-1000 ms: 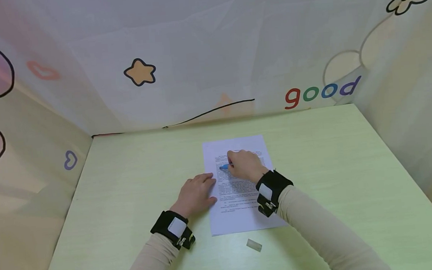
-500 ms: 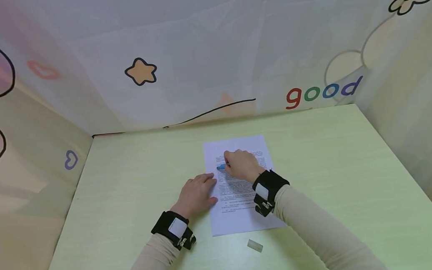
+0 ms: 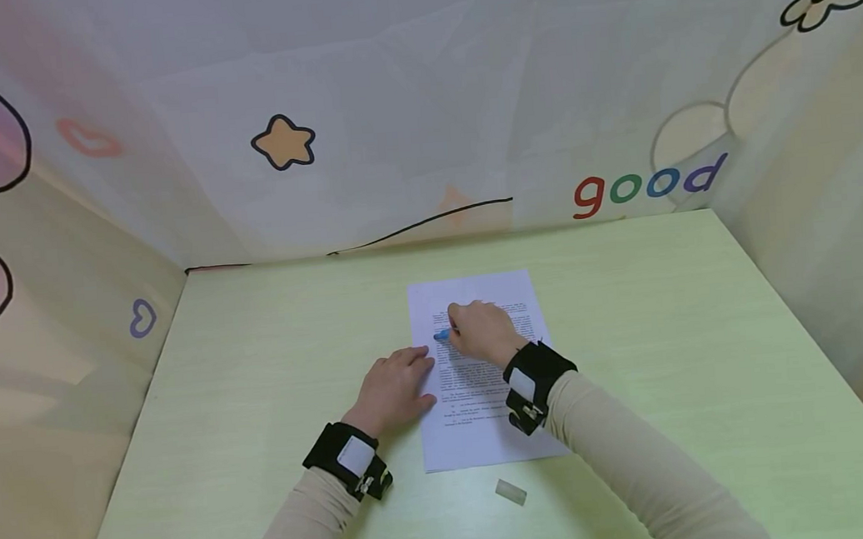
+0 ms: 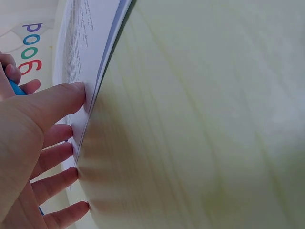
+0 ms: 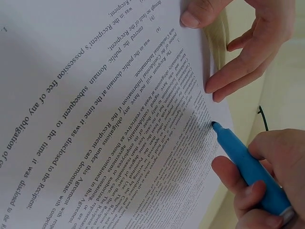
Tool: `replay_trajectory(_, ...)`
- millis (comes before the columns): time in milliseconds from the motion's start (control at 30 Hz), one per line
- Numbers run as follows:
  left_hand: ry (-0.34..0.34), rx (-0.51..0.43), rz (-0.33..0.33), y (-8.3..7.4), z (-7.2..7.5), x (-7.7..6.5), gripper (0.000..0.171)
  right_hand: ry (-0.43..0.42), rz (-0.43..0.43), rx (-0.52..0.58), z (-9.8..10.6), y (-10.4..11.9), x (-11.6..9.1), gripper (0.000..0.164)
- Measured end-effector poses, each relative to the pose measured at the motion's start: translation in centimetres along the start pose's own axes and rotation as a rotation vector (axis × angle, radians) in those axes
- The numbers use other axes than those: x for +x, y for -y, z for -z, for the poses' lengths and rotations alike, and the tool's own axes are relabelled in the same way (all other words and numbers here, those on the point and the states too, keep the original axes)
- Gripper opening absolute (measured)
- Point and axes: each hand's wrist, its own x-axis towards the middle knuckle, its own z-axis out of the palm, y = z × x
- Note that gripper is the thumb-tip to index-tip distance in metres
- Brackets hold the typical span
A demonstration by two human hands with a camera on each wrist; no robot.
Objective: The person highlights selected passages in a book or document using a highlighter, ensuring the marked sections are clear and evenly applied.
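Note:
A stack of printed paper sheets (image 3: pixel 462 447) lies on the table. My right hand (image 3: pixel 484 332) holds a blue marker (image 5: pixel 252 169) between curled fingers and thumb, over the upper half of the text. Its dark tip is right at the left end of a printed line. My left hand (image 3: pixel 391 389) rests at the left edge of the sheets with spread fingers. In the left wrist view, its thumb (image 4: pixel 71 93) lies on the paper, and the other fingertips touch down along the edge.
A small grey rectangular piece (image 3: pixel 510 492) lies on the pale green table (image 3: pixel 257 357), just in front of the paper. Printed cloth walls (image 3: pixel 389 97) enclose the table at the back and both sides.
My right hand has moved slightly left with the marker, toward the line's left end, and has stayed about there for the last half second. The left hand keeps its place.

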Motion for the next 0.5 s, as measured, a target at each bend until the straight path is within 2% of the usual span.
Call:
replay_trajectory(233, 0.023, 0.012, 0.015, -0.07, 0.06, 0.05, 0.055, -0.011, 0.003, -0.006, -0.04, -0.19, 0.14, 0.01)
replay_trajectory(500, 0.007, 0.013, 0.006, 0.01, -0.04, 0.07, 0.054, -0.011, 0.01, -0.016, 0.2, -0.22, 0.01, 0.01)
